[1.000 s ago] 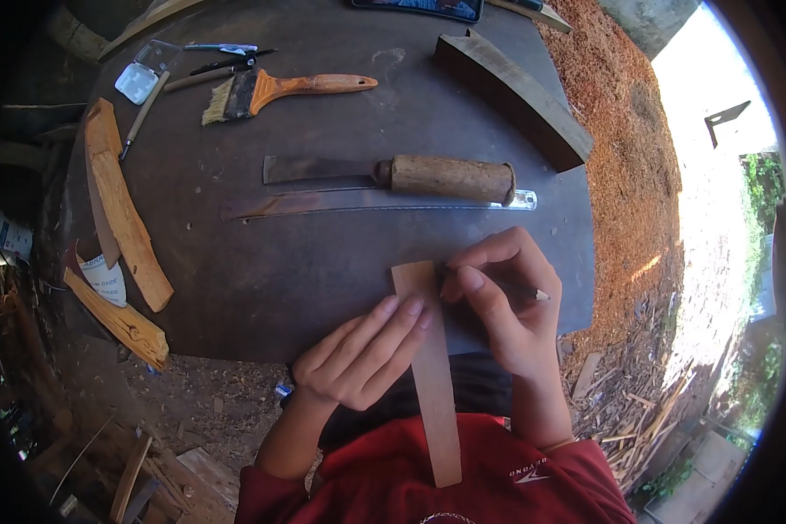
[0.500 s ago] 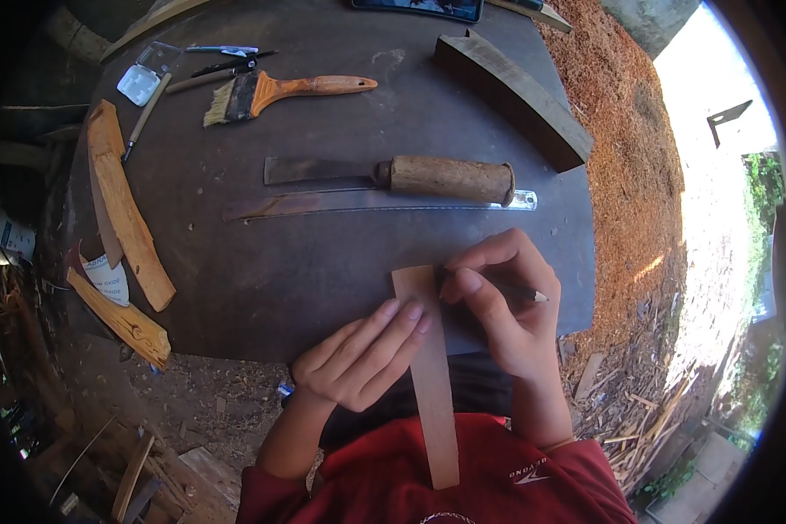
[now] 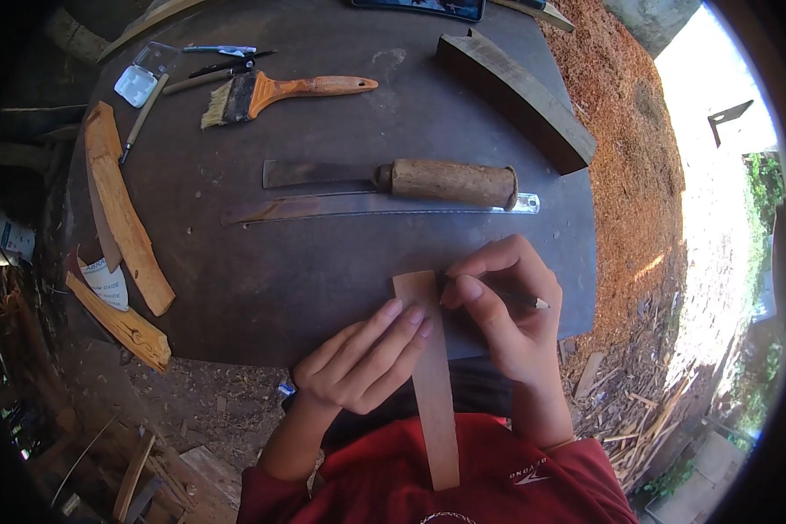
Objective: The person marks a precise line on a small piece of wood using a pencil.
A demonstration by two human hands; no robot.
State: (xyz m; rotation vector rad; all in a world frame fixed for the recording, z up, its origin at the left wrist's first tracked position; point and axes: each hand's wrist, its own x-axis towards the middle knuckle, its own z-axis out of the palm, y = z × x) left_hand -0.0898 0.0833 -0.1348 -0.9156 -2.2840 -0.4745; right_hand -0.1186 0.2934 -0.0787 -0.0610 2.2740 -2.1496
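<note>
On wood strip (image 3: 432, 375): left hand (image 3: 358, 362) flat, right hand (image 3: 502, 306) pinching pencil (image 3: 520, 299).

One paintbrush (image 3: 279, 92), one knife (image 3: 393, 177), perhaps four wood offcuts (image 3: 127, 218).

A thin, pale brown wood strip (image 3: 430, 375) is lying lengthwise toward the person, its far end resting on the dark round table (image 3: 323, 253) and its near end overhanging the edge above a red shirt. A dark pencil (image 3: 506, 295) is lying tilted, its tip touching the strip's far right edge.
</note>
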